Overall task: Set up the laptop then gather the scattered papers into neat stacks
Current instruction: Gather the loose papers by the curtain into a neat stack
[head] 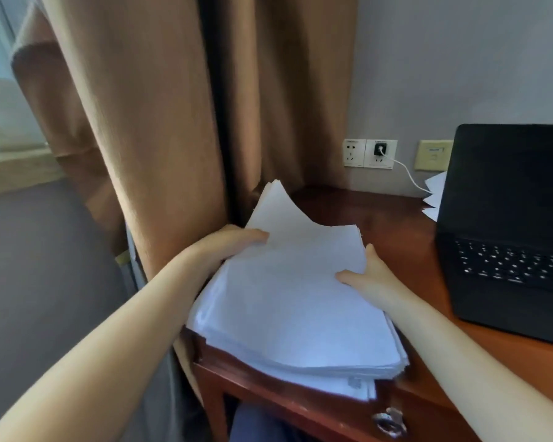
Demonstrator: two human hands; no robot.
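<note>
Left of laptop (508, 224), paper stack (294, 307) is held on counter (396, 218). Its edges are clasped by L hand (233, 240) & R hand (369, 277) grips.

paper stack (294, 307): on the near left corner of the desk (396, 218)
laptop (508, 234): on the desk, right of the stack, apart from it
loose sheets (434, 196): behind the laptop's left side
sockets (369, 153): on the wall behind the desk
cable (406, 173): from the right socket toward the loose sheets
curtain (141, 122): left of the desk
left hand (233, 240): at the stack's left edge
right hand (367, 275): at its right edge
</note>
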